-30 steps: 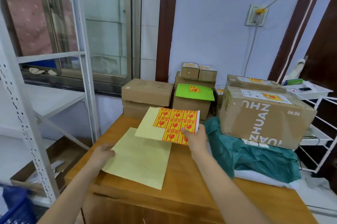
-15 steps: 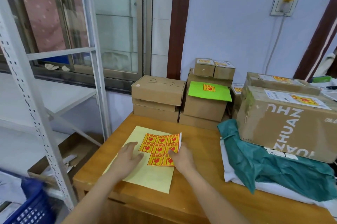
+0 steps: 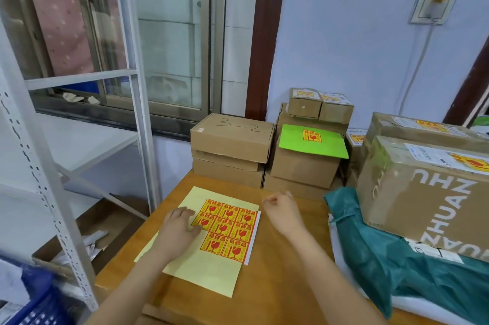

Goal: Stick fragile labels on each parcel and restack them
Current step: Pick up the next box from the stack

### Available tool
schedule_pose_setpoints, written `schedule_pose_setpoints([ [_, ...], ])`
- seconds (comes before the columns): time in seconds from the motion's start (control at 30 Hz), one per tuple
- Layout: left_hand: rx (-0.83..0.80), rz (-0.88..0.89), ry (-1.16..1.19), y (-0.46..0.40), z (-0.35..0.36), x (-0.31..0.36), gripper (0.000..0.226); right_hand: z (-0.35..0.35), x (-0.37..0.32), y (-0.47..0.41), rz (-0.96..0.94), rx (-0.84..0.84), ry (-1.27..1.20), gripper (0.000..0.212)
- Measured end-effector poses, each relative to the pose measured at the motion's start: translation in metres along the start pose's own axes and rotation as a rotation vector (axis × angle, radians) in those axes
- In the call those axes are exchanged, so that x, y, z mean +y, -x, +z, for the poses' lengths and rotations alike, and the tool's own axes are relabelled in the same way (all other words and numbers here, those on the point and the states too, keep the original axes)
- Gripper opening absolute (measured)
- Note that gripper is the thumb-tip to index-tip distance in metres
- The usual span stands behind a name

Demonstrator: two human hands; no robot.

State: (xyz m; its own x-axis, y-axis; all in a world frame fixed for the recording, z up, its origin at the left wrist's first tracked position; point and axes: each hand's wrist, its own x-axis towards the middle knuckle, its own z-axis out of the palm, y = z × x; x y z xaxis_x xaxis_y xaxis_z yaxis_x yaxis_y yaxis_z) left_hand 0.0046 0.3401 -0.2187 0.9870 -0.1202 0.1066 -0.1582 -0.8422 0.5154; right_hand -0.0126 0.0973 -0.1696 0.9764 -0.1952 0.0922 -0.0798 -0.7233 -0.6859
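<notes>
Resting on a wooden table (image 3: 277, 285), yellow label sheet (image 3: 225, 229) under flat left hand (image 3: 177, 229), right hand (image 3: 284, 212) loosely curled, seemingly empty, box (image 3: 232, 136) marked "3-2", carton (image 3: 434, 192) reading "ZHUAN".

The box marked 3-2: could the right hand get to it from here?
Probably yes: the right hand hovers over bare table, and nothing stands between it and the box marked 3-2.

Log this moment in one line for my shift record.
left hand: picking at label sheet | right hand: raised, empty | sheet: flat on table
</notes>
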Motion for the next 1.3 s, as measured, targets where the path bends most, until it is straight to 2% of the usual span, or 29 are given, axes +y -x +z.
schedule_pose_setpoints([
  [0.17,0.132,-0.058,0.267,-0.026,-0.021,0.025,0.04,-0.005,-0.014,-0.024,-0.035,0.083,-0.051,0.024],
  [0.27,0.209,-0.121,0.494,-0.048,-0.037,0.044,0.037,-0.007,-0.031,-0.044,-0.091,0.142,-0.068,0.043],
  [0.37,0.291,-0.145,0.622,-0.078,-0.048,0.058,0.04,-0.008,-0.045,-0.068,-0.165,0.215,-0.083,0.053],
  [0.5,0.386,-0.195,0.732,-0.119,-0.056,0.066,0.051,-0.006,-0.052,-0.091,-0.118,0.27,-0.048,0.053],
  [0.67,0.39,-0.249,0.863,-0.163,-0.058,0.06,0.07,0.005,-0.048,-0.097,-0.128,0.286,-0.035,0.061],
  [0.77,0.298,-0.249,0.928,-0.176,-0.054,0.057,0.067,0.011,-0.045,-0.098,-0.158,0.276,-0.13,0.066],
  [0.9,0.332,-0.256,1.04,-0.177,-0.051,0.06,0.05,0.011,-0.05,-0.096,-0.164,0.26,-0.213,0.071],
  [1.03,0.428,-0.3,1.136,-0.165,-0.061,0.06,0.051,0.005,-0.057,-0.086,-0.17,0.252,-0.266,0.073],
  [1.17,0.553,-0.322,1.179,-0.137,-0.075,0.063,0.041,0.0,-0.064,-0.066,-0.177,0.24,-0.306,0.071],
  [1.3,0.569,-0.331,1.216,-0.103,-0.085,0.059,0.039,-0.01,-0.07,-0.037,-0.177,0.276,-0.35,0.062],
])
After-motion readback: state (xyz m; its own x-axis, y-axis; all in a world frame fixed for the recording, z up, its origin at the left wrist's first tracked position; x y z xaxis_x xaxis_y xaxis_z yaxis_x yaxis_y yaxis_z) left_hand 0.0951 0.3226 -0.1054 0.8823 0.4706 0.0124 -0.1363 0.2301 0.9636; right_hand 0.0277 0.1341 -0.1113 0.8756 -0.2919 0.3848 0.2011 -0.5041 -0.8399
